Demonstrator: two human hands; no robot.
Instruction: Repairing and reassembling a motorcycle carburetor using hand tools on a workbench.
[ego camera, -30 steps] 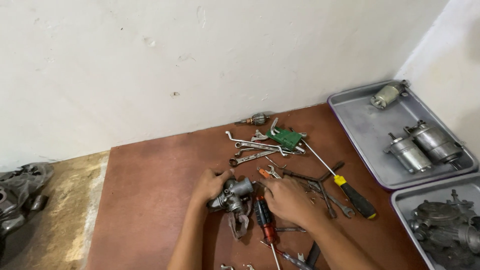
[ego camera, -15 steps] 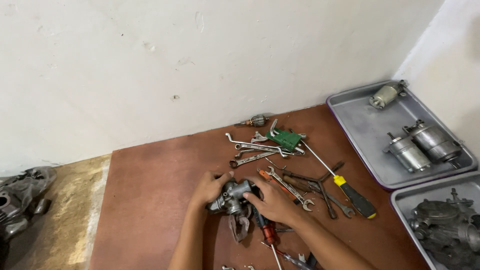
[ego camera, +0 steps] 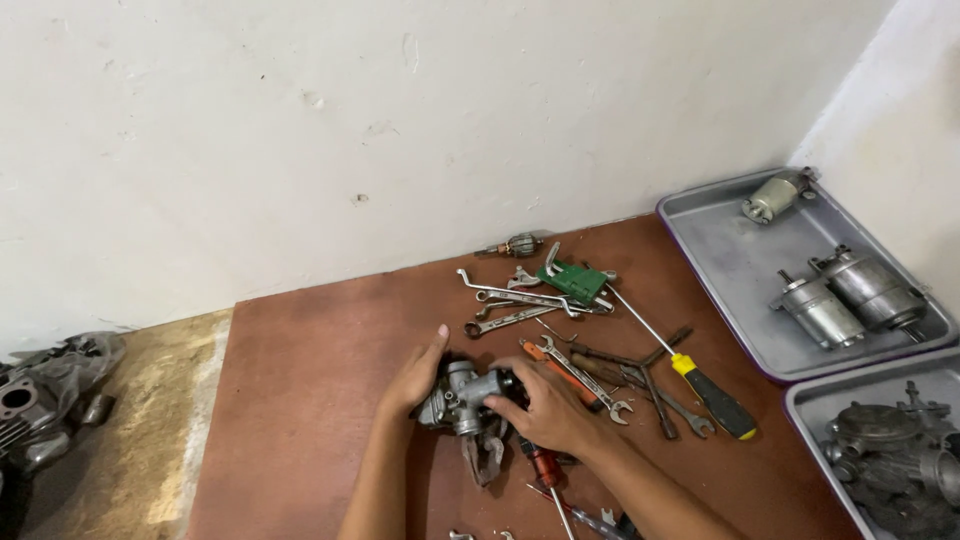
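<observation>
Gripping a grey carburetor [ego camera: 465, 395], left hand [ego camera: 415, 378] and right hand [ego camera: 545, 405] fingers clasp it beside scattered wrenches [ego camera: 520, 300].

Left hand [ego camera: 415, 378] cupped, right hand [ego camera: 545, 405] gripping (fingers curled), forearms converging

Small metal carburettor [ego camera: 466, 393], dull silver-grey, with a round cap on top and a short tube-like body pointing to one side. It sits low over the reddish-brown board, near its front middle, tilted rather than upright. The left hand [ego camera: 413, 379] cups its left side with the thumb raised; the right hand [ego camera: 545, 406] covers its right side, fingers [ego camera: 505, 402] wrapped over the body. Its underside is hidden.
</observation>
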